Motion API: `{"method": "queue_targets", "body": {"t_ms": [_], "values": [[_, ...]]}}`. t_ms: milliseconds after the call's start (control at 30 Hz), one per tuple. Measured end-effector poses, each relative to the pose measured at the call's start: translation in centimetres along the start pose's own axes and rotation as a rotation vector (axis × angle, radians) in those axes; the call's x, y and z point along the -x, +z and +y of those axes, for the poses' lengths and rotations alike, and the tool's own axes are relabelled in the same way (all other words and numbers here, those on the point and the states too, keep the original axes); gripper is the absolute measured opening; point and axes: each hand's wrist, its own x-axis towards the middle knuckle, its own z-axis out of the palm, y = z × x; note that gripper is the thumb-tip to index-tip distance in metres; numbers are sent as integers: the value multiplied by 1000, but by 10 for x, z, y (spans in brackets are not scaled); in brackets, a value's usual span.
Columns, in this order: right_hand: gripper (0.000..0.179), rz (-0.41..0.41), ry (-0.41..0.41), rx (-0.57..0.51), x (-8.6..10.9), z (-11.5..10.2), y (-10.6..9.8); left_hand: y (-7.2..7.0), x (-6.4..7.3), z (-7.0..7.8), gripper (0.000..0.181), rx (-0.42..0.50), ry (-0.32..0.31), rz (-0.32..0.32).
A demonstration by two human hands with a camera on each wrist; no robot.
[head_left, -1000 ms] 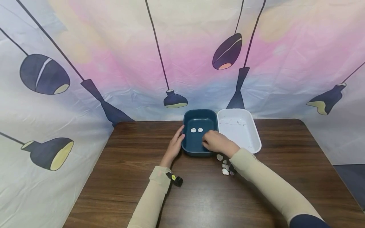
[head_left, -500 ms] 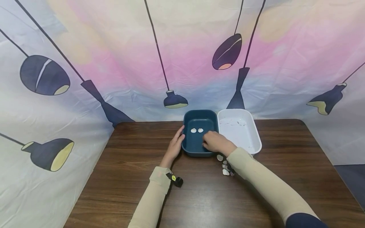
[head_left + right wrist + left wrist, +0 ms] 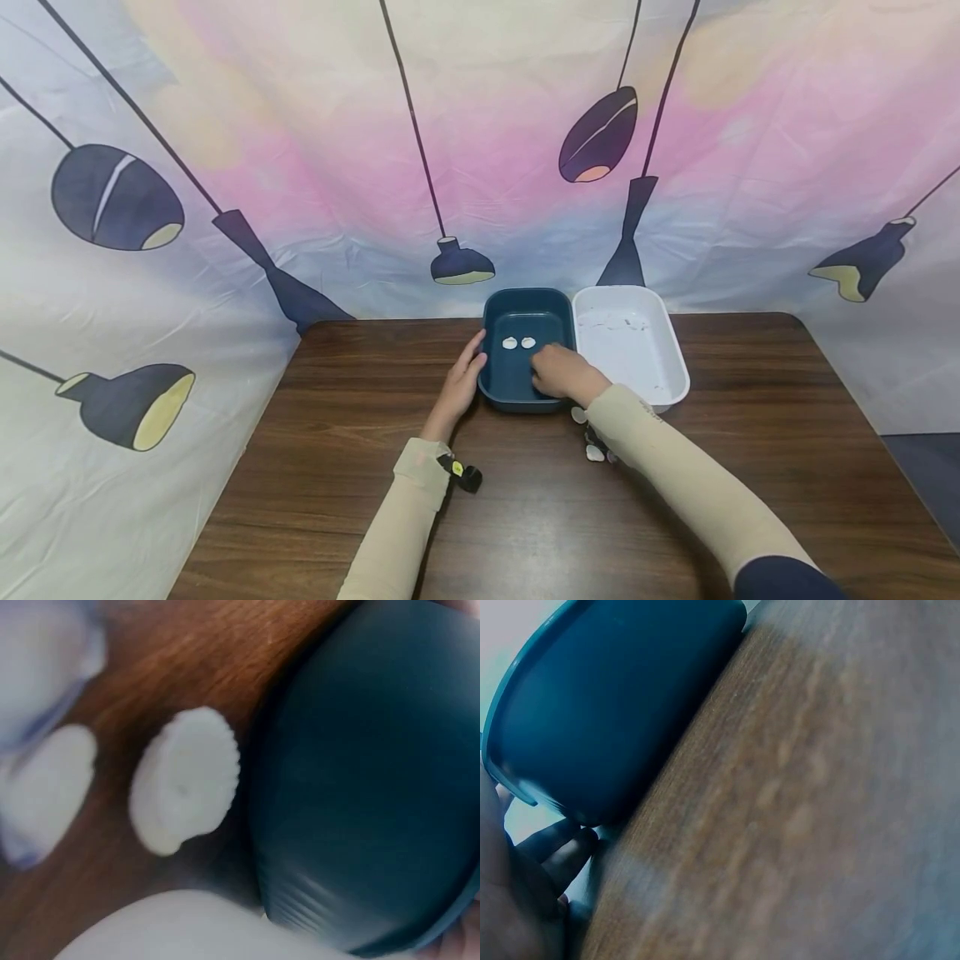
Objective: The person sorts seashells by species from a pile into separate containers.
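My left hand (image 3: 454, 390) rests with extended fingers along the left wall of a dark teal tray (image 3: 510, 373). In the left wrist view, fingertips touch the tray's outer side near its lower edge. Two white seashells (image 3: 510, 342) lie side by side on the tray floor. My right hand (image 3: 564, 372) reaches over the tray's right side, its fingers bent down inside. Its fingertips are hidden from the head view, and I cannot tell what they hold. A ribbed white seashell (image 3: 187, 780) shows beside the tray in the right wrist view.
A white tray (image 3: 628, 350) with small dark specks stands against the teal one on the right. Several more shells (image 3: 595, 453) lie on the brown wooden table (image 3: 360, 400), partly under my right sleeve. A printed cloth (image 3: 337, 150) hangs behind the table.
My right forearm has shifted slightly left, covering more of the loose shells, while that hand stays over the teal tray. The left hand and the two shells inside have not moved.
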Motion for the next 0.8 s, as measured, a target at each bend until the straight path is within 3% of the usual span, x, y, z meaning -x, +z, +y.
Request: {"method": "queue_targets", "body": {"t_ms": [433,800], "values": [[41,-177,176,16,-14,-10,0,0,-1,0,53,-19,7,4],[38,-179,144,43,-8,-14,-6,-4,0,5,54,-19,-24,-35]]}}
